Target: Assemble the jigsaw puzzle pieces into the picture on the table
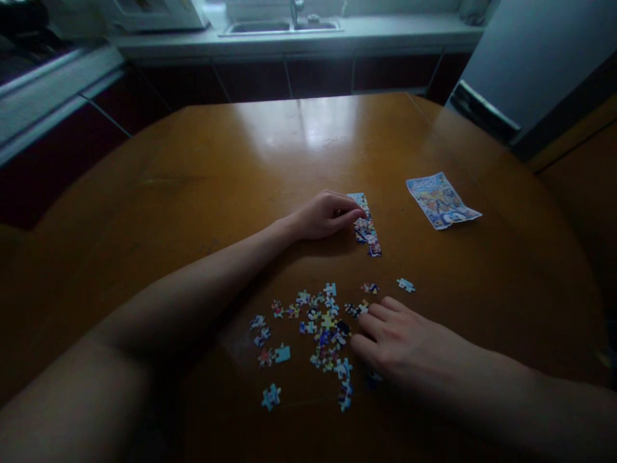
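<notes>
Near the middle of the table, my left hand (330, 215) rests with its fingers reaching over a narrow strip of joined jigsaw puzzle pieces (370, 236). Its thumb and fingertips lie on the strip and hide part of it, with a gap showing between thumb and fingers. Closer to me, my right hand (393, 337) is curled palm down at the right side of a spread of loose jigsaw pieces (328, 321). Those fingertips are tucked out of sight, so whatever they hold is hidden. A light blue piece (282, 354) lies at the left of the spread.
A creased picture sheet (441, 200) lies right of the strip on the wooden table (231, 161). One loose piece (405, 285) sits apart, beyond my right hand. Past the table's far edge are a counter with a sink (260, 27) and a pale appliance (535, 58) at the right.
</notes>
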Available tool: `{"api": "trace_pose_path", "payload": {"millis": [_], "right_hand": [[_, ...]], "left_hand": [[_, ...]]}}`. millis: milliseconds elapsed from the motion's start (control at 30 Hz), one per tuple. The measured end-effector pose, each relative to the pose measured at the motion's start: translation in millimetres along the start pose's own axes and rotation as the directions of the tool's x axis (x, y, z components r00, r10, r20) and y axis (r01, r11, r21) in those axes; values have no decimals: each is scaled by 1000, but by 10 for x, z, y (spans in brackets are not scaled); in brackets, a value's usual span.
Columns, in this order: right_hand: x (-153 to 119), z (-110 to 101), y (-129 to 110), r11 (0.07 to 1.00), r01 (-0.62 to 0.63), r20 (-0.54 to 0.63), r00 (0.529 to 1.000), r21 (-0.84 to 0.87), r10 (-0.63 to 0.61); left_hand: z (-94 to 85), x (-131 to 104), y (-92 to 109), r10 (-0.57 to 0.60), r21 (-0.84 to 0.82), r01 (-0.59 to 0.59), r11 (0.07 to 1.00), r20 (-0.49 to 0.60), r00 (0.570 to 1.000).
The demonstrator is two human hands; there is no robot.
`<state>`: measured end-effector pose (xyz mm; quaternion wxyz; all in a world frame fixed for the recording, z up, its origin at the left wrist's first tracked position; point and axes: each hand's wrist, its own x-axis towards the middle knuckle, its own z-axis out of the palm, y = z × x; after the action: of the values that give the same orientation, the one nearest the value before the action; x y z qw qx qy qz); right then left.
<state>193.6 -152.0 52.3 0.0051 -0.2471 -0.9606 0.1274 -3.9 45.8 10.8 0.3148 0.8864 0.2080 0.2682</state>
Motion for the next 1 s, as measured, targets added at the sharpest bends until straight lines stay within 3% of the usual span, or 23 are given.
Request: {"api": "trace_pose_path", "payload": {"millis": [233,467,633,1000], "right_hand": [[-7,33,-43,999,4,-44,999,-47,-6],[-55,97,-147,990,-104,-57,993,-92,99],[-20,90,-169,982,-89,-91,993,-168,75],[-56,121,-282,973,-184,-77,982,-141,174]], "left_hand": [[-7,4,12,12,-13,-12,1000,7,1000],[-10,-3,13,-1,-28,1,1000,5,1000],[-10,-6,11,-10,-39,11,999,22,1000],[-9,-1,1,-5,-50,7,999,34,999]]}}
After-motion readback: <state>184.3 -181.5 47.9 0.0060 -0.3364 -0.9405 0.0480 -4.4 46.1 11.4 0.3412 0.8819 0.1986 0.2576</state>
